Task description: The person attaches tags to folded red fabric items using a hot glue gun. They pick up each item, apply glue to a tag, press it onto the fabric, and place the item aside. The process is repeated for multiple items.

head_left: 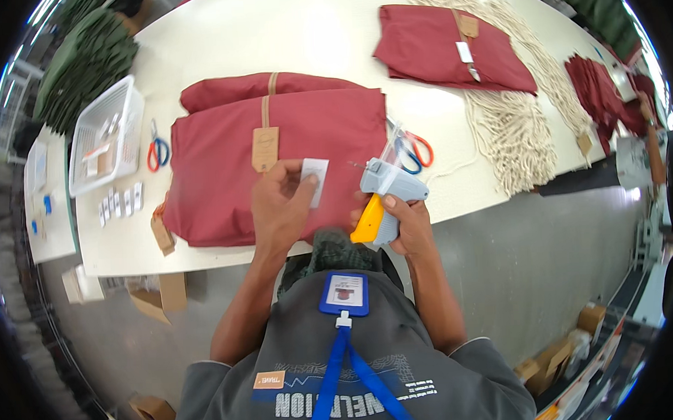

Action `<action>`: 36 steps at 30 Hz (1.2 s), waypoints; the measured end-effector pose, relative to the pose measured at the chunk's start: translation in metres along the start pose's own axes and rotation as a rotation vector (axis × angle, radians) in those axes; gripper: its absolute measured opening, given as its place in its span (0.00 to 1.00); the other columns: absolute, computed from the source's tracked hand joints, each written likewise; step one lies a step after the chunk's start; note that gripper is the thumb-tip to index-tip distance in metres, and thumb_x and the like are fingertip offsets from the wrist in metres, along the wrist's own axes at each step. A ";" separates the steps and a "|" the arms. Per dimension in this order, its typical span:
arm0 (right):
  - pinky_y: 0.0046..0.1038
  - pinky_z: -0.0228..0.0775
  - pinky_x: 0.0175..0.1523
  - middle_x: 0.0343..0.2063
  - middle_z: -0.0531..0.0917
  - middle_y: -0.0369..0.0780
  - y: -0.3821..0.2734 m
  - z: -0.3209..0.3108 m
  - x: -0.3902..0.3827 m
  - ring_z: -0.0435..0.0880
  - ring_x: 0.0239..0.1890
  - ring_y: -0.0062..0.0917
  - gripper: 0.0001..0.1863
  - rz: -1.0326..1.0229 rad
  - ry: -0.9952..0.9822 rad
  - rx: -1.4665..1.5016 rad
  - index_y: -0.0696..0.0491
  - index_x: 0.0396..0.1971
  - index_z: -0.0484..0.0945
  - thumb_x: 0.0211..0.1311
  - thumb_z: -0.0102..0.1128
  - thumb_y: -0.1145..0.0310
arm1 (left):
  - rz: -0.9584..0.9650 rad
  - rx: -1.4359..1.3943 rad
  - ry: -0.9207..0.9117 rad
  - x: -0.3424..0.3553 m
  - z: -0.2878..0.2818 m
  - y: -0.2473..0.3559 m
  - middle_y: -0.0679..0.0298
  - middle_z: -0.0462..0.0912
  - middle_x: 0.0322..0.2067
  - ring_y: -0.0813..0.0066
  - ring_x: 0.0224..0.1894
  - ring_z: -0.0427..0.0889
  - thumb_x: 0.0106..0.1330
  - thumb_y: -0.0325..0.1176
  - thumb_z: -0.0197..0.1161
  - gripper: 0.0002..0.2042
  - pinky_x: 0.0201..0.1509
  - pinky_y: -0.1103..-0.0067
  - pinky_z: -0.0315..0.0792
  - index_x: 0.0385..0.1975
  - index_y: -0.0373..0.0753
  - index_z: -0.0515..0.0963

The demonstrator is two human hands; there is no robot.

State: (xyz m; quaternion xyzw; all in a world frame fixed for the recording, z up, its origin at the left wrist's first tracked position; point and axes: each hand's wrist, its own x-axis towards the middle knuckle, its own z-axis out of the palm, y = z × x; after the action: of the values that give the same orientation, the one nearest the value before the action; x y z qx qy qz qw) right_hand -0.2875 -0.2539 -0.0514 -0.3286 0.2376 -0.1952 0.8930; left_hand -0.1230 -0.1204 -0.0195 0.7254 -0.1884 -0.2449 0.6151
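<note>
My tag (318, 166) is white; my gun (389, 180) is pale blue-grey with a yellow trigger (368, 221). The cloth (218, 159) before me is plain maroon, its label (266, 149) tan. The desk (284, 32) is off-white, the cords (510, 146) cream, my lanyard (327, 387) blue.

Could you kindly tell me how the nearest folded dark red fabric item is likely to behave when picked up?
The folded dark red fabric item would probably sag, as its surface looks soft and creased. It seems unlikely to roll, being broad and flattish. Its brown rectangular cardboard-like tag might swing, since it appears attached to a narrow tan strip.
</note>
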 end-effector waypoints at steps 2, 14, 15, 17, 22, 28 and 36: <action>0.48 0.84 0.52 0.38 0.85 0.46 0.005 0.008 0.000 0.89 0.43 0.39 0.21 0.018 -0.154 0.196 0.59 0.55 0.76 0.65 0.66 0.65 | 0.022 -0.048 0.026 0.000 0.001 0.008 0.67 0.86 0.34 0.87 0.36 0.82 0.68 0.21 0.65 0.08 0.40 0.87 0.76 0.45 0.30 0.81; 0.38 0.83 0.45 0.36 0.83 0.43 0.009 0.033 0.009 0.86 0.38 0.33 0.28 0.116 -0.202 -0.022 0.60 0.54 0.75 0.76 0.53 0.47 | -0.021 -0.092 0.148 -0.019 -0.002 0.019 0.64 0.88 0.32 0.87 0.35 0.84 0.69 0.23 0.65 0.07 0.38 0.87 0.78 0.43 0.27 0.83; 0.37 0.84 0.44 0.35 0.84 0.43 0.008 0.036 0.008 0.86 0.37 0.32 0.27 0.096 -0.181 -0.108 0.60 0.53 0.75 0.77 0.52 0.47 | -0.009 -0.092 0.149 -0.020 -0.001 0.019 0.64 0.88 0.32 0.87 0.35 0.84 0.69 0.23 0.65 0.07 0.38 0.87 0.78 0.43 0.27 0.83; 0.37 0.84 0.43 0.34 0.84 0.43 0.009 0.039 0.008 0.87 0.36 0.32 0.27 0.110 -0.157 -0.116 0.61 0.52 0.76 0.77 0.52 0.48 | 0.001 -0.100 0.147 -0.021 -0.001 0.019 0.64 0.88 0.32 0.87 0.35 0.84 0.69 0.23 0.66 0.07 0.38 0.87 0.78 0.43 0.27 0.83; 0.36 0.85 0.43 0.34 0.84 0.43 0.012 0.039 0.008 0.87 0.36 0.32 0.26 0.129 -0.157 -0.089 0.61 0.53 0.76 0.78 0.52 0.49 | -0.004 -0.097 0.146 -0.023 -0.002 0.015 0.63 0.89 0.33 0.84 0.35 0.86 0.68 0.23 0.65 0.08 0.39 0.85 0.79 0.43 0.28 0.84; 0.37 0.85 0.43 0.35 0.84 0.44 0.016 0.034 0.006 0.88 0.36 0.34 0.26 0.165 -0.145 -0.049 0.61 0.54 0.75 0.78 0.51 0.49 | 0.011 -0.063 0.147 -0.025 0.000 0.010 0.65 0.88 0.29 0.86 0.32 0.85 0.67 0.24 0.65 0.07 0.36 0.85 0.77 0.41 0.29 0.84; 0.37 0.85 0.42 0.35 0.85 0.45 0.019 0.031 0.003 0.88 0.35 0.34 0.26 0.190 -0.108 -0.038 0.60 0.53 0.76 0.78 0.52 0.49 | 0.041 -0.030 0.144 -0.026 0.000 0.005 0.67 0.86 0.25 0.88 0.29 0.83 0.67 0.24 0.66 0.07 0.32 0.86 0.75 0.40 0.29 0.85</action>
State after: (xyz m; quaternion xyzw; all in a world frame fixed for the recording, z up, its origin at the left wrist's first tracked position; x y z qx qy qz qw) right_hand -0.2643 -0.2259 -0.0443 -0.3315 0.2229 -0.0871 0.9126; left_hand -0.1444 -0.1063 -0.0118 0.7278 -0.1550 -0.1820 0.6427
